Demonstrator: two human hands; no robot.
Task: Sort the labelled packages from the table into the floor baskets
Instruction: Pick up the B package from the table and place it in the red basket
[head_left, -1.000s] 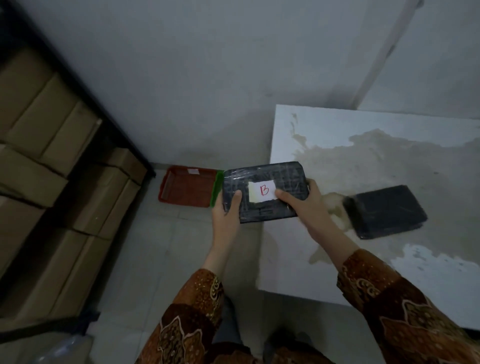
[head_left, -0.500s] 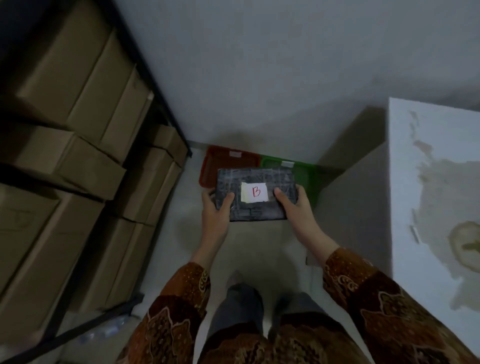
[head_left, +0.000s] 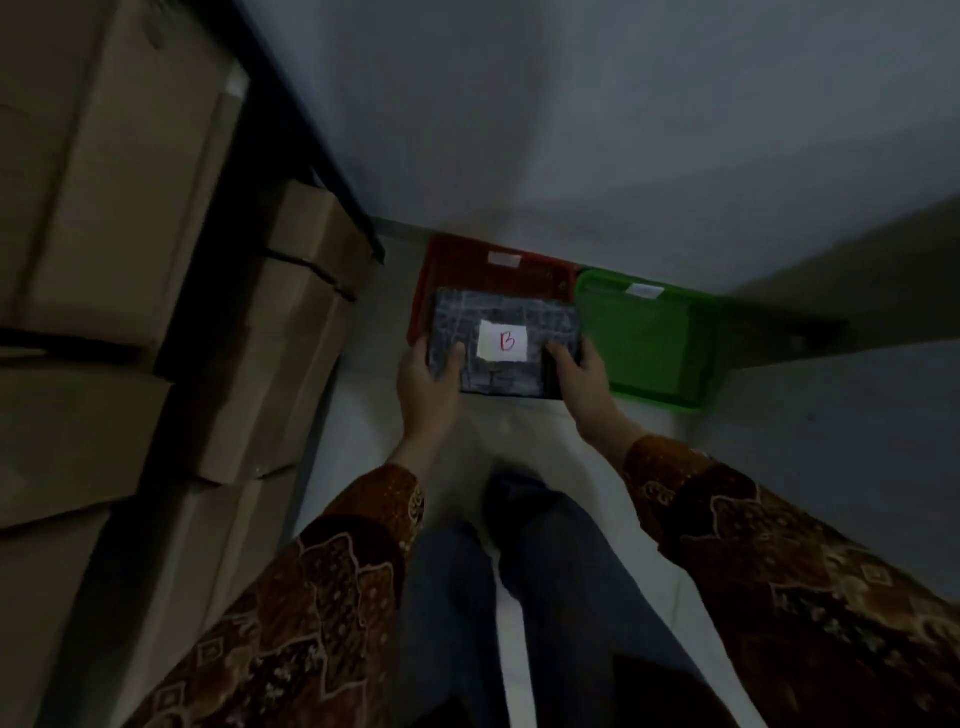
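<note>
I hold a flat dark wrapped package (head_left: 519, 374) with a white label marked "B" in red. My left hand (head_left: 428, 382) grips its left edge and my right hand (head_left: 579, 376) grips its right edge. The package hangs over the near part of a red floor basket (head_left: 462, 262), hiding most of its inside. A green floor basket (head_left: 654, 345) sits right beside the red one, against the wall. Each basket has a small white tag on its far rim; I cannot read them.
Stacked cardboard boxes (head_left: 291, 332) on a dark metal rack (head_left: 311, 150) fill the left side. A grey wall stands behind the baskets. The table's side panel (head_left: 831, 410) is at the right. My legs and feet are over the pale tiled floor (head_left: 363, 415) below.
I turned left away from the table, which has left the view along with the second package. The package moved from beside the table's corner down to over the red basket.
</note>
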